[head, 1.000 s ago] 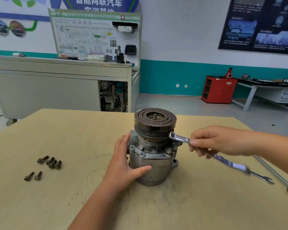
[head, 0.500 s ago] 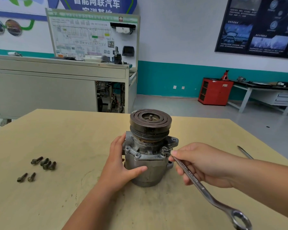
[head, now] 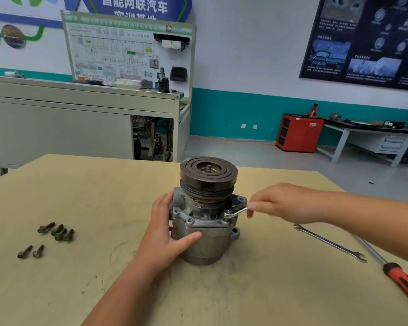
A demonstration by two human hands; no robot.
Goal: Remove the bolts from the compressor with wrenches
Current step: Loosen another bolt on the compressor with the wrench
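Note:
A grey metal compressor with a dark pulley on top stands upright in the middle of the tan table. My left hand grips its left side, thumb across the front. My right hand holds a silver wrench, whose ring end sits over a bolt on the compressor's right flange. Most of the wrench's handle is hidden inside my fingers. Several removed bolts lie loose on the table at the left.
A second, open-ended wrench lies on the table to the right of the compressor. A red-handled screwdriver lies near the right edge. Beyond the table are a grey workbench and a red cabinet.
My right hand has swung the wrench from low at the front right up to the compressor's right flange, ring end now on a bolt. My left hand has kept its grip.

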